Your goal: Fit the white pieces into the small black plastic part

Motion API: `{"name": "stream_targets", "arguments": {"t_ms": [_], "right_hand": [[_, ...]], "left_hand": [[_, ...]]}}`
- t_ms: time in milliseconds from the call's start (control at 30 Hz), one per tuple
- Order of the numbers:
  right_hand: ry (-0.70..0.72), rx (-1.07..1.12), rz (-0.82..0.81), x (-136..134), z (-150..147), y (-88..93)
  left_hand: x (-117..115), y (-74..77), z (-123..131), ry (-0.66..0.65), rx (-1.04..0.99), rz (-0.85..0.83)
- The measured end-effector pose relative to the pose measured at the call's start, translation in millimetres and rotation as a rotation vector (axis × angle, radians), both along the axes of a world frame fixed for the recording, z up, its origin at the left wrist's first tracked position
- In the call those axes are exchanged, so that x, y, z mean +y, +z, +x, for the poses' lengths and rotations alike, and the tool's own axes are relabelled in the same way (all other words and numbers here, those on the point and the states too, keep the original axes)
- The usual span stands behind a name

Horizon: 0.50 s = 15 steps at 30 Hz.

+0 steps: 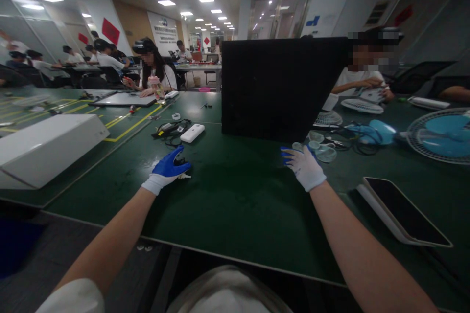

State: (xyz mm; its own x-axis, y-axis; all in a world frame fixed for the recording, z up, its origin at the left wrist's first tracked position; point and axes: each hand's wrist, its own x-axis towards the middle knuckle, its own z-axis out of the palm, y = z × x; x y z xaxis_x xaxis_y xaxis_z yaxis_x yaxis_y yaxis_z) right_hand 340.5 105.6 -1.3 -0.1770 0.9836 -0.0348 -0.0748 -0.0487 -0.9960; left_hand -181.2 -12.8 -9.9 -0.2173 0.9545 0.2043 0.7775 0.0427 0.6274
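Both my hands wear white gloves with blue palms and rest on a dark green table (pixel 235 195). My left hand (pixel 167 170) is curled over a small dark object (pixel 179 161) that I cannot name. My right hand (pixel 303 164) lies back up with its fingers reaching toward the lower right corner of a large black panel (pixel 282 88) that stands upright on the table. Whether the fingers touch the panel or the clear round discs (pixel 319 150) beside them is unclear.
A white power bank (pixel 192 133) and black cables (pixel 169 129) lie behind my left hand. A white box (pixel 44 149) sits at left, a dark-screened tablet (pixel 404 210) at right, a blue fan grille (pixel 440 134) far right. Other people work at nearby tables.
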Motion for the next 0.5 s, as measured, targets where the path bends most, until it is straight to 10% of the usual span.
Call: {"name": "stream_targets", "arguments": {"t_ms": [500], "right_hand": [[0.041,0.076,-0.043,5,2,-0.9]], "left_hand": [[18,-12.5,23,-0.082,-0.402,0.024]]}}
